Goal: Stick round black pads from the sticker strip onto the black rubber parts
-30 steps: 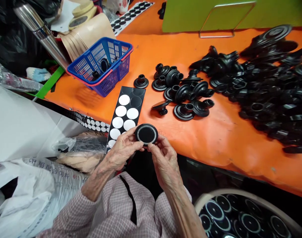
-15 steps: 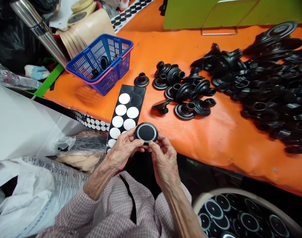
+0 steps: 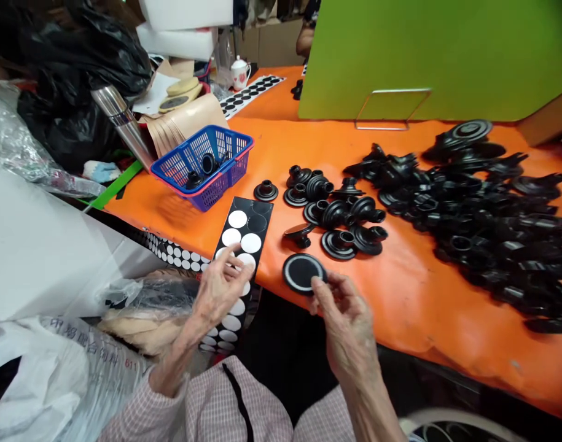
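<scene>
My right hand (image 3: 347,313) grips a black plastic disc (image 3: 303,273) by its near right edge, thumb on top; a pale ring runs round its flat face. My left hand (image 3: 223,282) is over a black sheet of round white stickers (image 3: 254,222), with its fingers apart and nothing visible in them. The sheet overhangs the table edge, and its top circles are black. Beyond the disc lies a small group of black flanged plastic parts (image 3: 336,213), most with a short hollow stem.
A blue basket (image 3: 225,184) with several black parts stands left on the orange table (image 3: 281,144). A large heap of black parts (image 3: 483,227) covers the right side. A green board (image 3: 423,55) rises behind. A steel flask (image 3: 119,116) leans left; a tub (image 3: 465,420) sits lower right.
My left hand has let go of the disc and moved left over the sticker sheet. My right hand has carried the disc rightward. The view has tilted up.
</scene>
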The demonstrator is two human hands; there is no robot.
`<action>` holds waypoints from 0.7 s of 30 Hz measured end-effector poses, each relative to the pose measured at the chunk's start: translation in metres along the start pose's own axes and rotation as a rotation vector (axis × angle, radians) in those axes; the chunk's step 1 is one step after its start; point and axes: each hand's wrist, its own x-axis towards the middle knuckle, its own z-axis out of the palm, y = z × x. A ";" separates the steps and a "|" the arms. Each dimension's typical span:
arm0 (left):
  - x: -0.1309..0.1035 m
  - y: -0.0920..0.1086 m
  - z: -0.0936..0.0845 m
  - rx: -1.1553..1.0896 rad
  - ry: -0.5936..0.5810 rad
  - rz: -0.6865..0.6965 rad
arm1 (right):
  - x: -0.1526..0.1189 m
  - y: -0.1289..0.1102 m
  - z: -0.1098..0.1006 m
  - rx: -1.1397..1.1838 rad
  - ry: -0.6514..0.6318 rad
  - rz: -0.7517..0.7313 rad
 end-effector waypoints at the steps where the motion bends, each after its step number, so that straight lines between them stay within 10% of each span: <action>1: 0.010 -0.001 -0.005 0.134 0.167 0.073 | 0.007 0.002 -0.003 -0.040 0.081 -0.058; 4: 0.045 -0.005 -0.020 0.332 0.357 0.138 | 0.026 0.011 -0.009 -0.182 0.230 -0.211; 13: 0.086 0.012 -0.030 -0.322 -0.161 -0.142 | 0.018 0.013 -0.004 -0.720 0.410 -0.730; 21: 0.073 0.018 -0.032 -0.484 -0.331 -0.124 | 0.024 0.001 0.065 -0.538 -0.100 -0.887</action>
